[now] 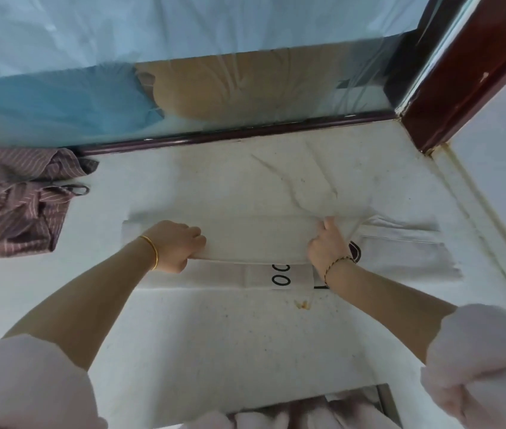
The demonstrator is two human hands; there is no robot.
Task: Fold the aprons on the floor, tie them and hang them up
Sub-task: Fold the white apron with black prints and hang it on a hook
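White apron (pixel 255 239) lies flat on the pale floor (pixel 214 335), spread left to right, with a long fold lifted along its middle

Left hand (pixel 174 246): fingers curled, fisted round the near edge of that fold at its left end. Gripping, not flat-pressing

Right hand (pixel 327 246): fingers curled into the same fold at its right end, thumb up, cloth bunched under it. Wrinkles fan out from this grip up and to the right

Between the two grips the fold runs straight and taut. Just below it, nearer the person, sits a flat layer with black print (pixel 281 275), partly under the right wrist. Right of the right grip a flat panel of the apron (pixel 406 252) lies on the floor, stitched seam visible

Gold bangle (pixel 152 250) on left wrist, braided bracelet (pixel 337 264) on right wrist. White sleeves pushed up on both arms

Small yellowish stain (pixel 302 304) on the floor, below the right grip, just off the apron edge

Well left of the left grip: striped apron (pixel 13 205), brownish, crumpled in a heap, not touching the white one. Its strap loop (pixel 75 190) sticks out toward the white one

Beyond both grips: dark threshold rail (pixel 230 136), translucent plastic sheet (pixel 183 26) above it. Dark red door frame (pixel 462 82) far right of the right grip
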